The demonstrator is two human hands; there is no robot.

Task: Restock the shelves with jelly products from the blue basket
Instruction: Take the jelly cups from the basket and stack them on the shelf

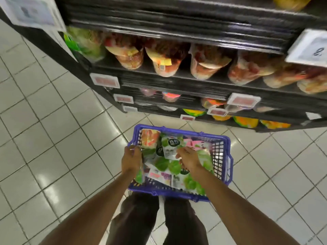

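Head view: left hand (pixel 131 160), right hand (pixel 188 159) curling into blue basket (pixel 182 132), hold unclear; heaped jelly pouches (pixel 168 166) risking sliding out.

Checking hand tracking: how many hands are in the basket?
2: left hand at the basket's left wall, right hand over the middle packs. None seem hidden.

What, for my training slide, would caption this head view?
Left hand and right hand reach into the blue basket of jelly packs, beside dark shelves stocked with jelly cups.
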